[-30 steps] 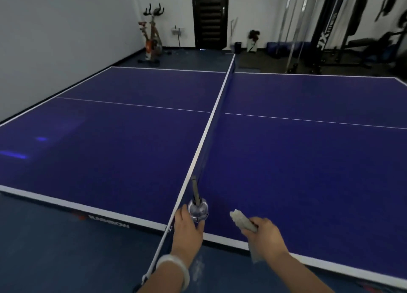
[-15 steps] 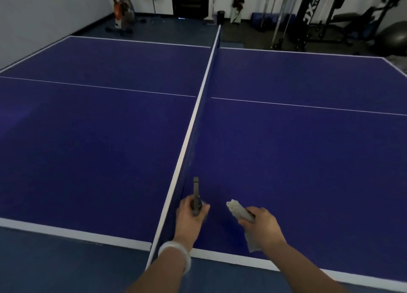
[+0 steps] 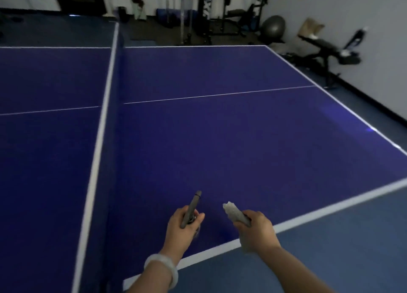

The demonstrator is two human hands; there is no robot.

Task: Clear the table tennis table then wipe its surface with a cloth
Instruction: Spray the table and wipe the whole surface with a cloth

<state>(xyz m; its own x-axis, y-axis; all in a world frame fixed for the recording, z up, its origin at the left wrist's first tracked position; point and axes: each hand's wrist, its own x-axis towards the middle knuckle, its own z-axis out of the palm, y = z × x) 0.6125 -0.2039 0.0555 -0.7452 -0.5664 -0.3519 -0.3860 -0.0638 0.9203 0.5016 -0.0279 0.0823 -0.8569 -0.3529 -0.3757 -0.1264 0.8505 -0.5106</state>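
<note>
— Hands first: what has each got?
— Left hand (image 3: 184, 225) grips a dark, slim handle (image 3: 191, 209), fingers curled round its lower part; what sits at its base is blurred. Right hand (image 3: 255, 229) is clenched on a pale folded cloth (image 3: 234, 213), one end poking up past the thumb, the other hanging below the fist.
— Where, against the net (image 3: 110, 125)?
— Both hover over the table tennis table (image 3: 220, 138) just right of the net, near its front white edge. A white bangle (image 3: 163, 268) circles the left wrist.
— Farther off?
— Beyond the net's far end stands gym equipment (image 3: 220, 13), with a grey exercise ball (image 3: 273, 29) and a bench (image 3: 326, 48) further right.
</note>
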